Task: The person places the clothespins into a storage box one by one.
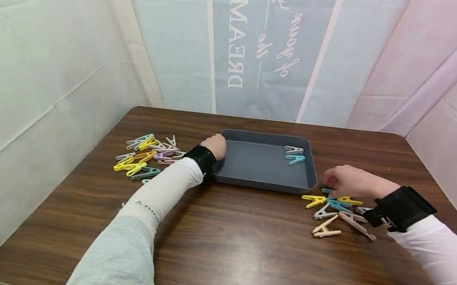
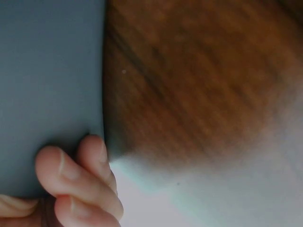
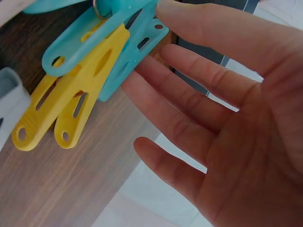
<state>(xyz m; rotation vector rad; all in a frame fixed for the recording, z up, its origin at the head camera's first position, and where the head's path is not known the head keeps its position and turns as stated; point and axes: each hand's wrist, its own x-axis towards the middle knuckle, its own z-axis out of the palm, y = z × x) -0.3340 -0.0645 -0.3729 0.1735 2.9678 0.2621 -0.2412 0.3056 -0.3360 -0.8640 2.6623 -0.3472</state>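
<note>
My left hand [image 1: 215, 146] grips the left rim of a dark grey tray [image 1: 255, 166]. In the left wrist view its curled fingers [image 2: 85, 184] lie against the tray wall. Inside the tray, at the right, are a pale grey clothespin [image 1: 293, 150] and a blue clothespin [image 1: 295, 159]. My right hand [image 1: 350, 179] is over a small pile of clothespins right of the tray. Up close, its fingers are nearly straight, and the thumb tip is at a blue clothespin [image 3: 71, 49]; whether they touch is unclear. A yellow clothespin [image 3: 80, 80] lies across the blue ones.
Left of the tray is a larger, mixed pile of clothespins [image 1: 143, 154], partly behind the left forearm. Beige clothespins [image 1: 327, 228] and pinkish ones lie nearest the front of the right pile. The brown wooden table [image 1: 242, 251] is surrounded by hanging cloth.
</note>
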